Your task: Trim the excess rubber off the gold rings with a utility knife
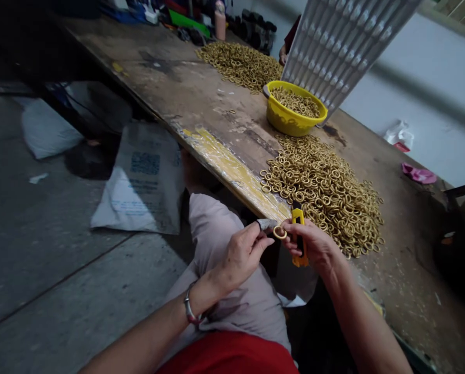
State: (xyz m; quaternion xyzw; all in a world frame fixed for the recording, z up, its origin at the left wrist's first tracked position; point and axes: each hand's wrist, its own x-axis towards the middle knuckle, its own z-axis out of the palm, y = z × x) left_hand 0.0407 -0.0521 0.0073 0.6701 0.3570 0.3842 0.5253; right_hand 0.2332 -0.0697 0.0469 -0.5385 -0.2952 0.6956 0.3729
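Cutter (301,244) in right hand (317,246), black end forward

The left hand (242,257) and right hand (312,244) are at the table's (201,98) near edge, with the ring (279,232) between them and the cutter (300,241) in the right hand. Beyond the right hand and to its right, the near pile (329,192) lies on the table. Behind this pile is the basin (290,122), with rings (296,102) in it and the panel (341,47) behind. Farther from the hands, left of the basin, lies the far pile (243,65), the bottle (220,22) behind it. The cloth (418,173) is well right of the hands; the sack (142,182) stands left, on the floor (68,259).
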